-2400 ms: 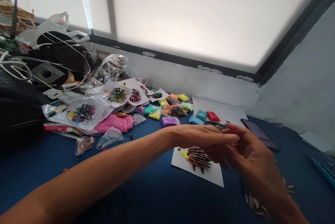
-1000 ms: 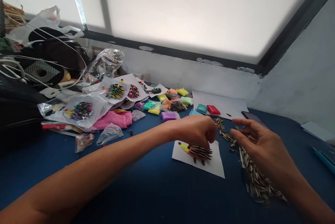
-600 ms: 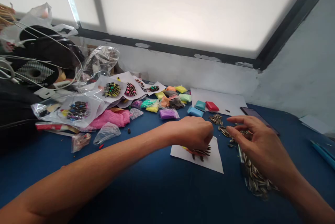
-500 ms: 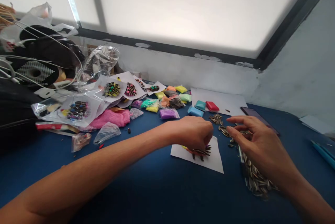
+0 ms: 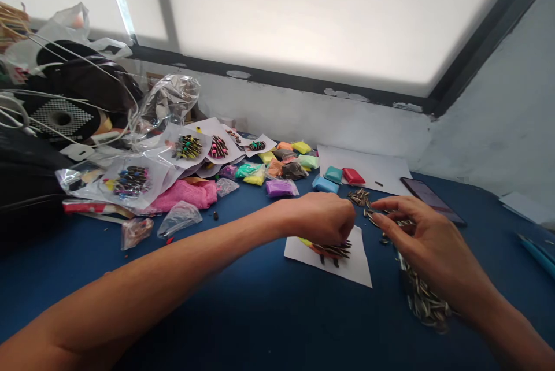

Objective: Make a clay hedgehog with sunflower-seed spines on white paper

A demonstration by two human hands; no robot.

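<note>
Clay hedgehog (image 5: 335, 252), partly covered by the curled left hand (image 5: 323, 218), on white paper (image 5: 355, 273).
The left grip is hidden; the right hand (image 5: 427, 244) is held loosely open, contents unclear, near sunflower seeds (image 5: 427, 304), likely kept beside the paper for easy reach. Both hands were overlapped in the earliest frame; now they are parted.

Blue tbl (image 5: 243, 313) — seeds (image 5: 359, 197), ppr (image 5: 356, 267), pkts (image 5: 281, 188)

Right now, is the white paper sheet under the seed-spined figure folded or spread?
Spread: the white paper sheet lies open on the blue table, no fold visible; the left hand hides part of it.
</note>
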